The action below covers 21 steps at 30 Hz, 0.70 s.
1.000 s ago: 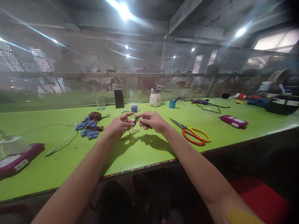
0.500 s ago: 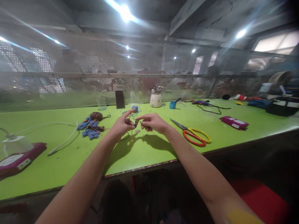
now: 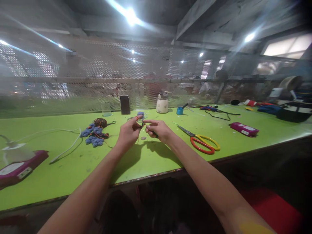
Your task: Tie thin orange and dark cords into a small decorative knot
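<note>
Over the green table, my left hand (image 3: 128, 133) is closed, pinching a small dark piece of yarn work (image 3: 142, 124). Orange yarn (image 3: 136, 118) wraps its raised index finger. My right hand (image 3: 162, 130) is closed around a crochet hook (image 3: 154, 134), whose dark handle shows below the fingers. The hook's tip meets the yarn work between both hands, too small to make out clearly. A small blue yarn ball (image 3: 140, 114) lies just behind my left hand. To the left are blue crocheted pieces (image 3: 94, 140) and a dark multicoloured yarn ball (image 3: 100, 122).
Scissors (image 3: 202, 144) with red and yellow handles lie right of my right forearm. Behind stand a phone (image 3: 125, 105), a white bottle (image 3: 162, 103) and a blue pot (image 3: 179, 110). Purple power strips lie left (image 3: 26, 165) and right (image 3: 243, 129). A white cable (image 3: 67, 149) crosses the left side.
My right hand has turned slightly, so more of the hook's dark handle shows. The orange strand that hung below my left hand is out of sight there. My hands stay close together.
</note>
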Each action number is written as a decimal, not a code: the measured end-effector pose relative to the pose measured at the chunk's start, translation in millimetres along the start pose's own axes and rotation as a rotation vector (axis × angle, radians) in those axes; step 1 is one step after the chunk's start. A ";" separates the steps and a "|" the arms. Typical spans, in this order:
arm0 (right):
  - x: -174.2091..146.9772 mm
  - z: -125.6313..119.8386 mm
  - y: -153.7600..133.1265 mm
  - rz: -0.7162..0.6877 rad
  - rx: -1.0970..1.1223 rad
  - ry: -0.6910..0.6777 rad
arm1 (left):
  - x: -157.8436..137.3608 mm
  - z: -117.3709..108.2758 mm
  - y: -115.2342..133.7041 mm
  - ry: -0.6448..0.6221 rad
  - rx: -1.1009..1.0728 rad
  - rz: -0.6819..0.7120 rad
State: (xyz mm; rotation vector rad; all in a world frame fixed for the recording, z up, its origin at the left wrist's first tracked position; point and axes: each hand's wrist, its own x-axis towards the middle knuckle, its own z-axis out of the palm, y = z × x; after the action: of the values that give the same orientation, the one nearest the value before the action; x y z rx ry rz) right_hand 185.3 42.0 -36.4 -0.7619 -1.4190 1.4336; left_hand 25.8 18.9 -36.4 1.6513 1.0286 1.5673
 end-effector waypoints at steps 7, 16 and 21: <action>-1.6 3.9 3.1 -0.083 0.073 0.012 | 5.8 -5.2 0.7 -0.002 -0.321 -0.252; -7.0 -1.5 -4.9 -0.136 -0.057 -0.043 | 5.6 -12.0 11.8 -0.004 -0.418 -0.372; -6.8 -6.8 -9.4 -0.141 -0.134 -0.100 | 7.2 -13.9 9.8 0.003 -0.366 -0.340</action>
State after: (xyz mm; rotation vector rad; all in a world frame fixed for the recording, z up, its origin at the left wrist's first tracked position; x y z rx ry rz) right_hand 195.7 37.3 -29.4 -0.6669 -1.6257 1.2927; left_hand 13.0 19.4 -23.1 1.1600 0.9029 1.4268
